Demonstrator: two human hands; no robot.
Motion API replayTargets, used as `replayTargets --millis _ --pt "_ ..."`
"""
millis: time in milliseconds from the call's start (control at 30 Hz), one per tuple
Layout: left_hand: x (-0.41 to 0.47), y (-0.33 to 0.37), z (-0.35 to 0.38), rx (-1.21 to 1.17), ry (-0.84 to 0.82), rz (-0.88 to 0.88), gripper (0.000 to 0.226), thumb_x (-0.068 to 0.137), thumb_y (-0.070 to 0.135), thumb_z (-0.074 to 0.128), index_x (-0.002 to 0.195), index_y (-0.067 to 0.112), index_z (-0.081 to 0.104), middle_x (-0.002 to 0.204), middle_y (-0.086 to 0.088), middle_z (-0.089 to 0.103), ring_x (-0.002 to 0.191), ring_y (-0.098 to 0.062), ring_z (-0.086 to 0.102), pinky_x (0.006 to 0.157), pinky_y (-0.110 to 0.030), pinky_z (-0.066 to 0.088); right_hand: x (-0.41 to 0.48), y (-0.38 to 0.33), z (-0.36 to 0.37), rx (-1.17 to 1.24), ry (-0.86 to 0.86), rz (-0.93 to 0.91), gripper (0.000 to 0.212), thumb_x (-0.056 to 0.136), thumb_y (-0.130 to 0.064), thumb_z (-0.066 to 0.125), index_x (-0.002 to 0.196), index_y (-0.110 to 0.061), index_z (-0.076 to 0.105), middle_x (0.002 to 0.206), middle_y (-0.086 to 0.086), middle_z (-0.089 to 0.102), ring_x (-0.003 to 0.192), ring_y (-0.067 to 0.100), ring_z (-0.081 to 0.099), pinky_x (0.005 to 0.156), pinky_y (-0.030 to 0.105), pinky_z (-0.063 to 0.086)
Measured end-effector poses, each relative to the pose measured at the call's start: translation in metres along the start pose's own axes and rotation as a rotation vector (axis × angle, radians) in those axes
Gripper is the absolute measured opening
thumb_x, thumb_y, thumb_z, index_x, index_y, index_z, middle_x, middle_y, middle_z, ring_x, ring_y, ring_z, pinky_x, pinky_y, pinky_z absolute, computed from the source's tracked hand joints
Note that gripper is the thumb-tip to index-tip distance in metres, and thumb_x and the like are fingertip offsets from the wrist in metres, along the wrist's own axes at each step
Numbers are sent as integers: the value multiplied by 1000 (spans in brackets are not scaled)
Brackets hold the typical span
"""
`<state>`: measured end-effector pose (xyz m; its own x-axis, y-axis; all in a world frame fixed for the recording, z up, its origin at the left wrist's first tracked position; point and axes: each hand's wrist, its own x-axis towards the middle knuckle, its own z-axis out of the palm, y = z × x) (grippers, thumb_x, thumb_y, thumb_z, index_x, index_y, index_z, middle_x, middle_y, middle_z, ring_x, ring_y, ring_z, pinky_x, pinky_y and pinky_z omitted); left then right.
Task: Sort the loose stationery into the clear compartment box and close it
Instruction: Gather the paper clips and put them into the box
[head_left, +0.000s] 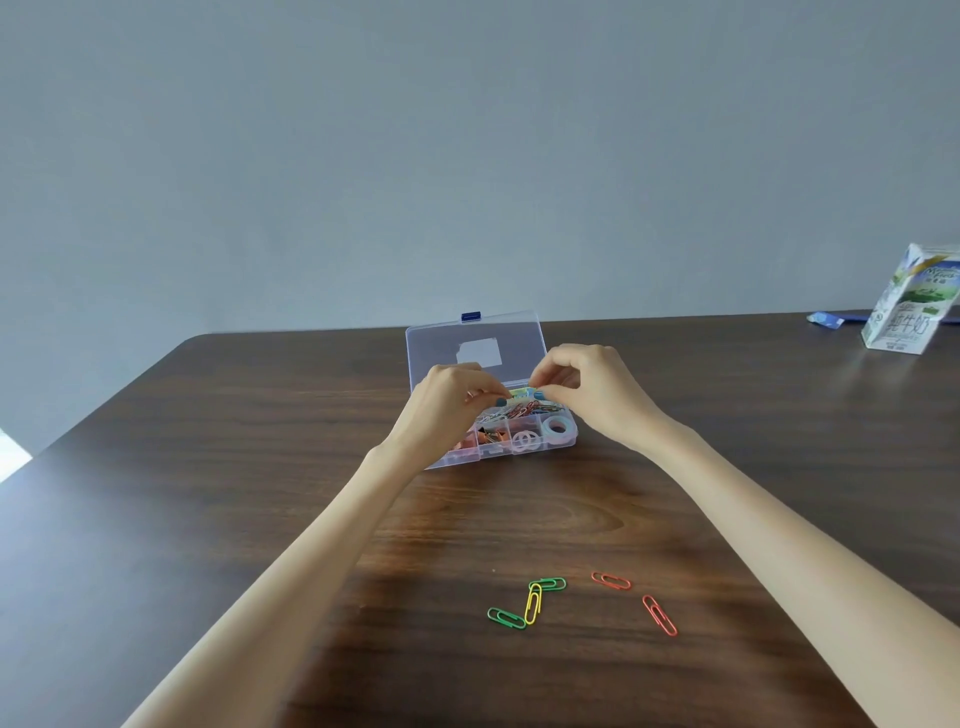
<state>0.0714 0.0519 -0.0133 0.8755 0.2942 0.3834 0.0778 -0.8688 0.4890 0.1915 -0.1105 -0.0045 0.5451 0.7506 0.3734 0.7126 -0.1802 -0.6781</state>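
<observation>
The clear compartment box lies on the dark wooden table with its lid standing open; a blue latch tops the lid. Its compartments hold paper clips, binder clips, white rings and a tape roll. Over the back row, my left hand and my right hand pinch the two ends of a small yellow-green item; what it is I cannot make out. Several loose paper clips lie near me: two green, a yellow one and two orange-red.
A milk carton stands at the far right of the table, with a flat blue object beside it. The table's far edge runs just behind the box, against a grey wall.
</observation>
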Motion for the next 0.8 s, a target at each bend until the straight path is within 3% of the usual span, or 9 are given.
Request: replayTargets --millis 100,367,467,567,800 --pt "-4 -5 -6 -5 14 -30 16 87 8 65 90 19 76 79 10 69 68 -1 59 68 -29 55 2 -6 5 -26 -29 -10 13 83 -5 69 80 -18 69 85 -3 68 75 9 62 64 21 50" --pt "-21 -14 -21 -15 58 -50 13 86 10 68 87 21 73 79 18 65 68 3 57 67 -23 50 11 -29 23 -234 -200 -98 7 86 -9 66 86 -12 72 85 -6 57 75 12 56 68 24 42" --pt "-29 -15 -25 16 44 -55 14 87 12 66 88 24 73 83 18 66 69 3 56 65 -18 46 15 -35 23 -288 -275 -85 10 87 -16 63 86 -13 72 86 -5 57 77 15 59 69 30 48" --pt "-36 -17 -29 20 35 -52 16 88 11 65 88 24 73 88 15 68 73 -2 58 68 -22 50 16 -40 21 -348 -333 -59 13 86 -18 60 84 -14 72 90 -3 60 80 16 59 72 36 52" --pt "-42 -18 -27 45 4 -19 16 88 14 65 87 28 73 91 13 68 72 -4 57 69 -30 52 12 -48 29 -462 -346 -57 14 80 -14 60 78 -15 74 82 -8 56 78 13 55 55 22 35"
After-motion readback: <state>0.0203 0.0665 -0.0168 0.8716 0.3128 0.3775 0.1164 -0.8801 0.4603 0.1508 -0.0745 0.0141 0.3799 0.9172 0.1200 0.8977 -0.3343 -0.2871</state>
